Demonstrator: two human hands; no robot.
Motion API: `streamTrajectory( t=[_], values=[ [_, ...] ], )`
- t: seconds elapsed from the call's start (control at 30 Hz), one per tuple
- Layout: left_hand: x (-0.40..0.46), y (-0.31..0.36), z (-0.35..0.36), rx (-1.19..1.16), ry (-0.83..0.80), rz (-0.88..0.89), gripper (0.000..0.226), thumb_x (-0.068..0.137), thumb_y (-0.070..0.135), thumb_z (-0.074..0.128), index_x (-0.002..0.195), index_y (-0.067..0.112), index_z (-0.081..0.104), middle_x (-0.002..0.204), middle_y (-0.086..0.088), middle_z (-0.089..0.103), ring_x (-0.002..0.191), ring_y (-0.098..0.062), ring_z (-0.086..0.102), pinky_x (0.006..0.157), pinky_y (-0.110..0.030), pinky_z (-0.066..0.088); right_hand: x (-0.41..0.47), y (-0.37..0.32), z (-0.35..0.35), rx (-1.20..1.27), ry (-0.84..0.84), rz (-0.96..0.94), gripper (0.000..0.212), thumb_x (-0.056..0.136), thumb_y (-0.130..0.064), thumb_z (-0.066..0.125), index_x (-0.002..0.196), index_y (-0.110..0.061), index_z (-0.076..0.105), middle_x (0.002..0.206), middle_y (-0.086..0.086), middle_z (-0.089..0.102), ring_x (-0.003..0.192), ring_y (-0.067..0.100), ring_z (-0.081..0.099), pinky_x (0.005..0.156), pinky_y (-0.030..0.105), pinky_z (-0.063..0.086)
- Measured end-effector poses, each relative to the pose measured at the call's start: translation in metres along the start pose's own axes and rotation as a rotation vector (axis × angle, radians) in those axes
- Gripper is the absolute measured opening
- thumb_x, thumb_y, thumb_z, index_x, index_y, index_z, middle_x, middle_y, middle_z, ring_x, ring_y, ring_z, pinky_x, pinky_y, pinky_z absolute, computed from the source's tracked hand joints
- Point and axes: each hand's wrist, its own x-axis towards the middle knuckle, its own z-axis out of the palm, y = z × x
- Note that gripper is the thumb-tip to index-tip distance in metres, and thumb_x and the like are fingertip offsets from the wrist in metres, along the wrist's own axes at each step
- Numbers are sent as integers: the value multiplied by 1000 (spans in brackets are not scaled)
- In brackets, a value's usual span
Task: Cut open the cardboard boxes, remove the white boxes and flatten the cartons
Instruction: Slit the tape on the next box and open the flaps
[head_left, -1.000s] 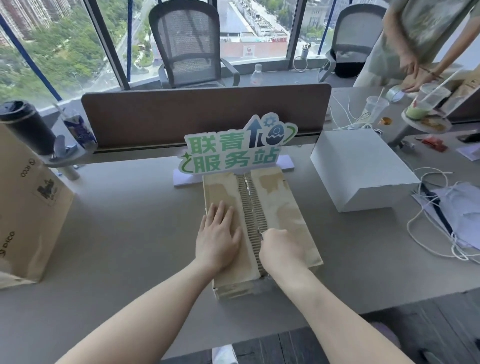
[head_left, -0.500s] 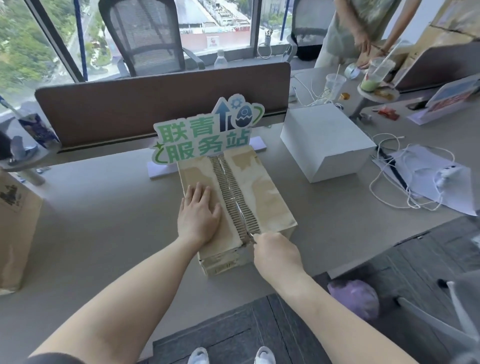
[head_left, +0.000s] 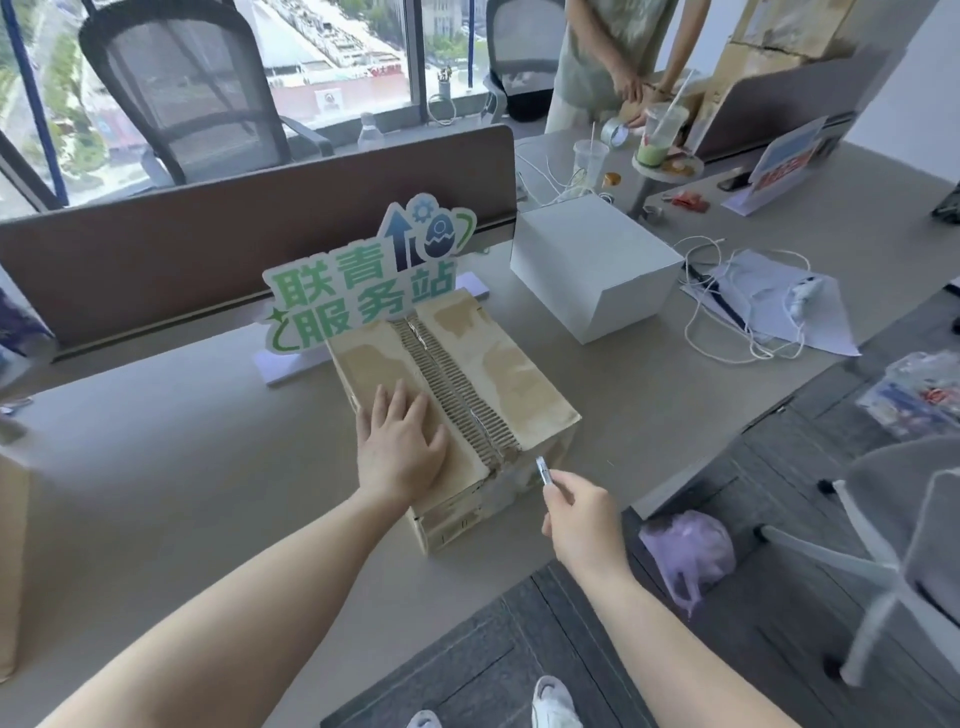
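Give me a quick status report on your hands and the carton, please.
Left hand flat on cardboard box. Right hand pinching small cutter, blade off the near end. Flaps not yet opened. Sign against far end.

Grey tabletop (head_left: 156, 467) with brown divider panel (head_left: 234, 249). Mesh office chair (head_left: 182, 88) stands before daylight windows (head_left: 332, 57). Floor: dark grey carpet tiles (head_left: 753, 649).
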Motion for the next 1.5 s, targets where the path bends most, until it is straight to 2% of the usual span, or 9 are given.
streamTrajectory(
  t=[0.13,0.3,0.47,0.67,0.9,1.07,1.17,1.37,1.5],
  values=[
    [-8,-2,0,23,-52,91,59,96,52,34,151,30,32,164,4,13,151,-21,-1,122,-45,-3,-7,-6,19,316,7,169,25,101,-16,45,93,-34,60,58,7,57,39,14,38,45,28,32],
    [-10,-13,0,73,-90,177,61,97,54,31,153,33,25,164,6,8,151,-20,-4,122,-43,-4,-9,-9,41,462,70,211,24,100,-17,48,108,-31,66,53,4,54,39,14,36,43,27,30],
    [-15,-16,2,73,-80,195,60,98,54,27,154,34,22,164,7,6,151,-19,-6,121,-43,-6,-9,-9,54,451,119,244,30,100,-16,49,123,-20,67,51,2,52,44,13,36,48,30,30],
    [-16,-14,5,71,-63,190,59,98,52,26,153,32,24,164,6,8,151,-21,-6,121,-45,-5,-27,-12,70,460,77,232,34,99,-13,49,130,-15,63,53,5,49,43,11,35,48,29,29],
    [-16,-13,4,71,-58,189,59,97,52,26,152,32,25,164,6,9,151,-21,-4,121,-46,-3,-33,-16,76,541,23,286,38,100,-13,50,138,-15,55,51,2,47,40,12,30,39,24,25],
    [-16,-14,4,56,-75,200,59,97,52,25,153,33,24,164,7,7,151,-20,-6,121,-45,-5,-36,-12,71,484,-5,268,35,100,-13,49,134,-16,59,51,3,49,38,11,32,38,21,26],
    [-14,-19,1,57,-92,215,58,98,52,24,153,33,24,164,8,7,151,-18,-5,121,-42,-6,-35,-4,48,458,9,272,25,99,-11,49,117,-16,67,52,4,53,35,11,32,36,20,25],
    [0,-25,-4,-45,39,230,41,99,43,40,132,25,55,149,7,42,144,-20,24,120,-39,12,28,22,-10,386,189,343,13,97,-13,52,90,-6,62,66,9,62,48,18,47,41,24,36],
    [23,-25,-7,-7,33,157,39,97,41,41,128,25,56,145,5,44,141,-24,28,118,-42,17,98,39,-35,212,191,322,13,91,-17,58,82,-8,62,67,9,59,51,22,50,52,34,47]
  ],
)
